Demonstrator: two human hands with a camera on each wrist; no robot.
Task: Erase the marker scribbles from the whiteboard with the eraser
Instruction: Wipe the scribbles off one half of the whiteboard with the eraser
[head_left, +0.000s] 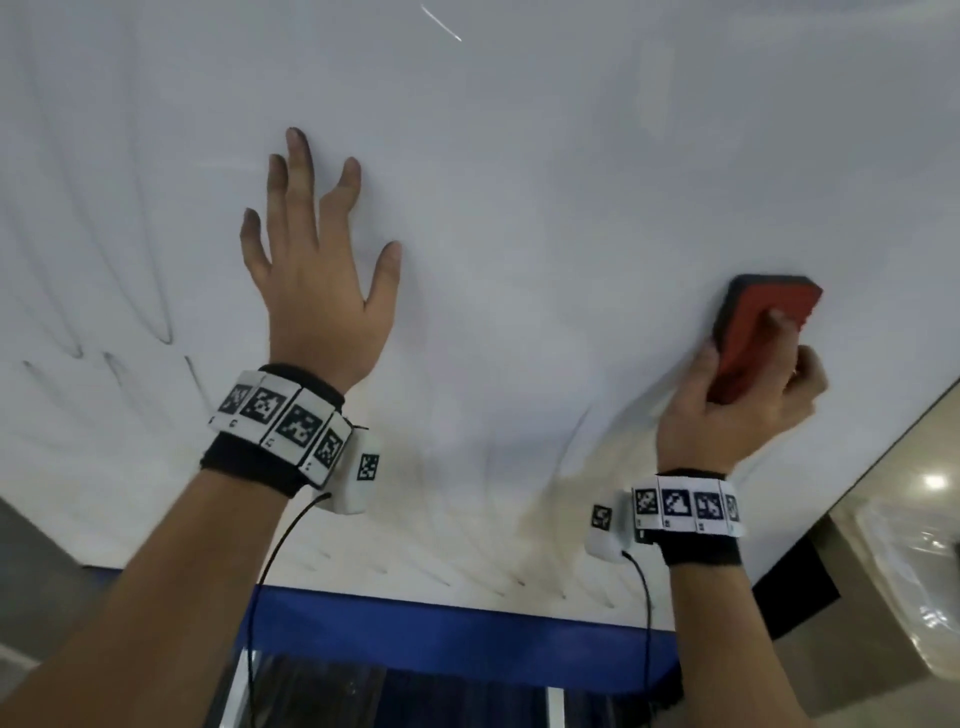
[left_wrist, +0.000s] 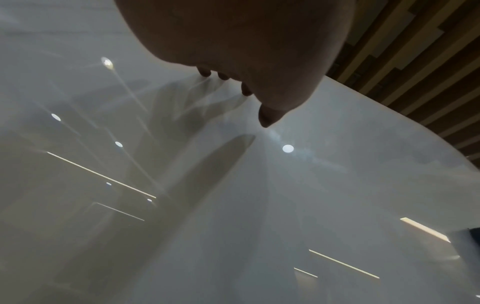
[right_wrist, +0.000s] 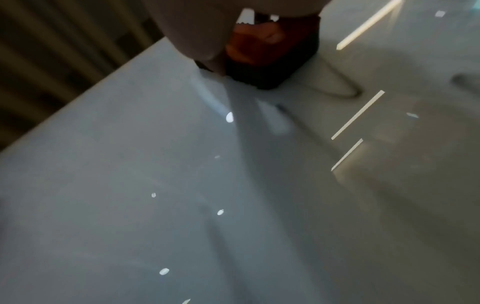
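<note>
Head view: right hand (head_left: 737, 410) grips the red eraser (head_left: 758, 332) at right of frame, long axis running up-right, while remaining scribbles (head_left: 130, 291) sit far left on the whiteboard (head_left: 519, 156) (nearer the flat, splayed left hand (head_left: 317, 291)).

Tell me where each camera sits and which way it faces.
Head: on the head, facing the whiteboard; both forearms, left hand spread, right hand.
Left wrist: along the palm; fingertips on the board.
Right wrist: along the hand; its grip on the eraser.
Shared: head and right wrist show the eraser; all, the board.
</note>
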